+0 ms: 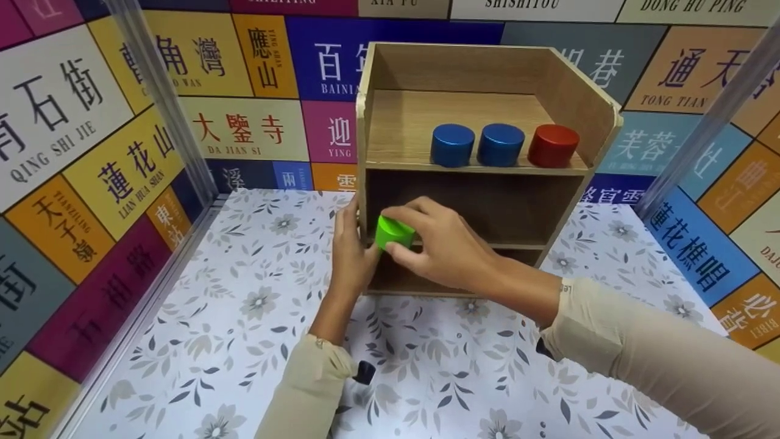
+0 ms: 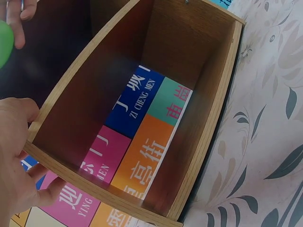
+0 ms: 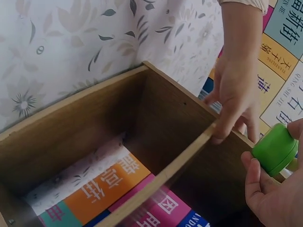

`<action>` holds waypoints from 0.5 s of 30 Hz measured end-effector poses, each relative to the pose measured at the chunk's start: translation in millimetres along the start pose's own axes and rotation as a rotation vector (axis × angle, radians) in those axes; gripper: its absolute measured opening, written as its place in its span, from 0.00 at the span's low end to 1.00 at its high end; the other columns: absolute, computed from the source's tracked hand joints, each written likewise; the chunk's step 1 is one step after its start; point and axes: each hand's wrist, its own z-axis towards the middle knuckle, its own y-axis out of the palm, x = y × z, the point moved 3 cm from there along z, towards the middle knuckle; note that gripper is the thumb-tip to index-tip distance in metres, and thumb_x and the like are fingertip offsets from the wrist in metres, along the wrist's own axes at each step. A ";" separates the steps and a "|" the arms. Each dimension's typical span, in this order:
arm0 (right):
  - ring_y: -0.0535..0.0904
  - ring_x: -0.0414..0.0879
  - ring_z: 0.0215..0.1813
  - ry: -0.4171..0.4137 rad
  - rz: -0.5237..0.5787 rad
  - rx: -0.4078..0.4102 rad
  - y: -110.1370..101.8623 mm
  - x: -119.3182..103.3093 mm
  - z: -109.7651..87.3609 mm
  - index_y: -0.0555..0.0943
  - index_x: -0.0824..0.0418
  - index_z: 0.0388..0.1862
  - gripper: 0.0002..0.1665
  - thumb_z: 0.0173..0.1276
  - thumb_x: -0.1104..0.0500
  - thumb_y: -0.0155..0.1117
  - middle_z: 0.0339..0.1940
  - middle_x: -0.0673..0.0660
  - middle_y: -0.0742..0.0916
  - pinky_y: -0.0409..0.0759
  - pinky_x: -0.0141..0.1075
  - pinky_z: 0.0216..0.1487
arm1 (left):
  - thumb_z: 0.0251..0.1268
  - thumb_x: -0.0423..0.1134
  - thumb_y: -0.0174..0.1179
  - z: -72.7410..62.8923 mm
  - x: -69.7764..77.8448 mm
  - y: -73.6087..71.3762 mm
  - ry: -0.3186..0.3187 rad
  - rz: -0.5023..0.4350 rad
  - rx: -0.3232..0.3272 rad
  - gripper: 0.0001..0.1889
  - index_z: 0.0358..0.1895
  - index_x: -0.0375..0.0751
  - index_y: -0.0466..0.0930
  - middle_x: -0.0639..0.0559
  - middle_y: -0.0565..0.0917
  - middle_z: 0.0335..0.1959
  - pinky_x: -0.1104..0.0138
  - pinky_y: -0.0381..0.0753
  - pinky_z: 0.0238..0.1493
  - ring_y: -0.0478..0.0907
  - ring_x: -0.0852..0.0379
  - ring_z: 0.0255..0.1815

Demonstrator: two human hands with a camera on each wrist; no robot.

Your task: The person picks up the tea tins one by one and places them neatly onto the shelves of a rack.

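My right hand pinches a small green round tin between thumb and fingers, at the left end of the shelf's middle opening. A seam runs round the tin in the right wrist view. My left hand grips the left side panel of the wooden shelf, thumb at the front edge and fingers along the outer face. In the left wrist view, the left hand is by the corner where a horizontal board meets that panel. Only a green edge of the tin shows there.
On the shelf's top board stand two blue tins and a red tin, in a row near the front edge. A floral cloth covers the table. Printed panels and clear corner posts enclose it.
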 end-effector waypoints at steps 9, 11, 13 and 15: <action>0.80 0.46 0.46 0.007 -0.017 0.017 -13.4 -3.0 10.7 0.82 0.51 0.65 0.26 0.69 0.47 0.67 0.52 0.56 0.84 0.86 0.37 0.47 | 0.64 0.39 0.69 0.4 0.1 0.2 -0.013 0.022 -0.010 0.41 0.79 0.52 0.59 0.45 0.72 0.63 0.58 0.79 0.61 0.75 0.52 0.56; 0.80 0.46 0.46 0.004 -0.018 0.028 -16.7 -3.3 12.4 0.82 0.51 0.64 0.26 0.69 0.47 0.67 0.52 0.56 0.84 0.86 0.37 0.47 | 0.66 0.40 0.68 0.4 0.5 -0.2 -0.005 0.022 -0.006 0.40 0.79 0.52 0.59 0.45 0.72 0.64 0.58 0.79 0.62 0.75 0.52 0.57; 0.80 0.46 0.45 -0.005 -0.023 0.046 -20.0 -3.5 14.4 0.82 0.52 0.64 0.26 0.69 0.47 0.68 0.51 0.57 0.85 0.86 0.37 0.45 | 0.66 0.39 0.67 0.2 1.1 -0.6 0.004 0.023 -0.003 0.40 0.79 0.52 0.59 0.44 0.72 0.63 0.58 0.80 0.61 0.75 0.52 0.57; 0.80 0.47 0.45 -0.008 -0.022 0.059 -23.4 -4.1 16.5 0.82 0.52 0.64 0.26 0.69 0.47 0.68 0.51 0.57 0.85 0.85 0.37 0.44 | 0.66 0.38 0.66 -0.2 1.4 -0.9 0.012 0.021 -0.003 0.39 0.79 0.52 0.59 0.44 0.72 0.64 0.58 0.80 0.62 0.75 0.51 0.57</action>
